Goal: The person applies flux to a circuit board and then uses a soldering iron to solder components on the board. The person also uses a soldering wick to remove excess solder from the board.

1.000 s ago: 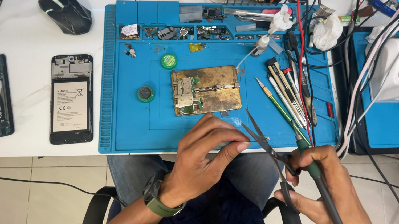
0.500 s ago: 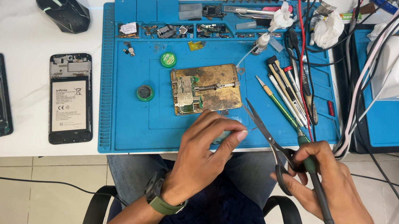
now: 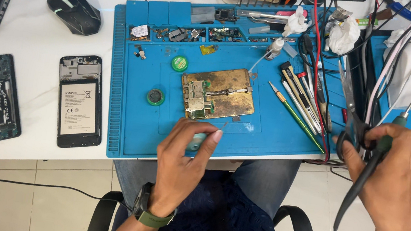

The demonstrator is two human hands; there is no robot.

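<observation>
Notably, the left hand [image 3: 185, 154], pinching a small roll [image 3: 197, 141], lay just below the board holder [image 3: 219, 92]; the right hand [image 3: 393, 175], clamped on the soldering iron [image 3: 377, 155], stood well right.

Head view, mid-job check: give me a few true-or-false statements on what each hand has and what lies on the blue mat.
1. The right hand grips a soldering iron with a dark cable. True.
2. The left hand is empty. False: its fingers pinch a small pale reel at the front edge of the blue mat.
3. A brass-coloured board holder with a circuit board clamped in it lies near the middle of the mat. True.
4. Both opened phones lie on the mat. False: they lie on the white table, left of the mat.
5. The computer mouse sits beside the right hand. False: it sits on the table at upper left.
</observation>
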